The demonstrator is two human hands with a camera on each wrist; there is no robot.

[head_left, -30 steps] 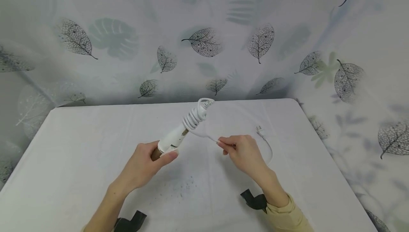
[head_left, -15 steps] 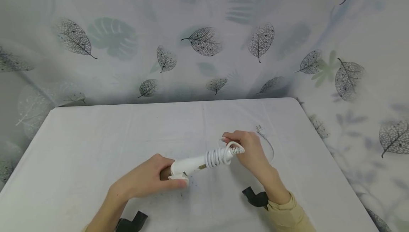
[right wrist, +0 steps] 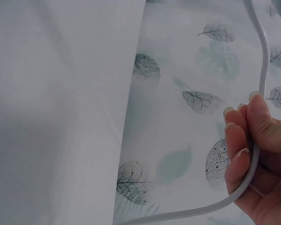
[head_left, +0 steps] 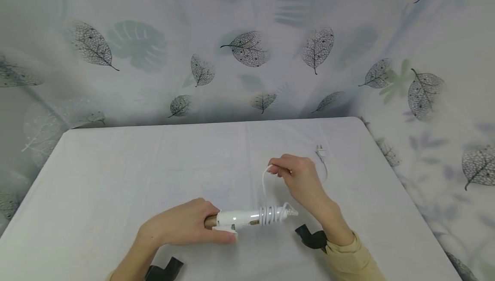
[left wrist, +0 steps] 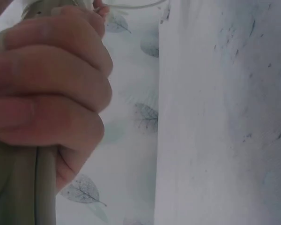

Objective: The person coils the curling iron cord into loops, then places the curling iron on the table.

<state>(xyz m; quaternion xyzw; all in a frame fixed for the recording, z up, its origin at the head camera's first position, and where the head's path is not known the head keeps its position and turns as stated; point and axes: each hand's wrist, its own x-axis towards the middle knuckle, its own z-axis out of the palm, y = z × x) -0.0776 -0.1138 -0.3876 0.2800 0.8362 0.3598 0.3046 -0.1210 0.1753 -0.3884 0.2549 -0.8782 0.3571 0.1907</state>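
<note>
A curling iron with a white handle and a gold-brown barrel is held nearly level above the table. My left hand grips it by the barrel, thumb near the white clamp lever; the left wrist view shows curled fingers around the barrel. Several turns of white cord are wound around the handle's far end. Above and right of it, my right hand pinches the cord between thumb and fingers. In the right wrist view, the cord runs through that hand.
The cord's two-pin plug lies on the white-covered table, beyond the right hand. A leaf-patterned backdrop rises behind the table. Black wrist mounts sit on both forearms.
The curling iron has swung from pointing up and away to nearly level, pointing right, and lies lower in view. My right hand has moved slightly up and right with the cord.
</note>
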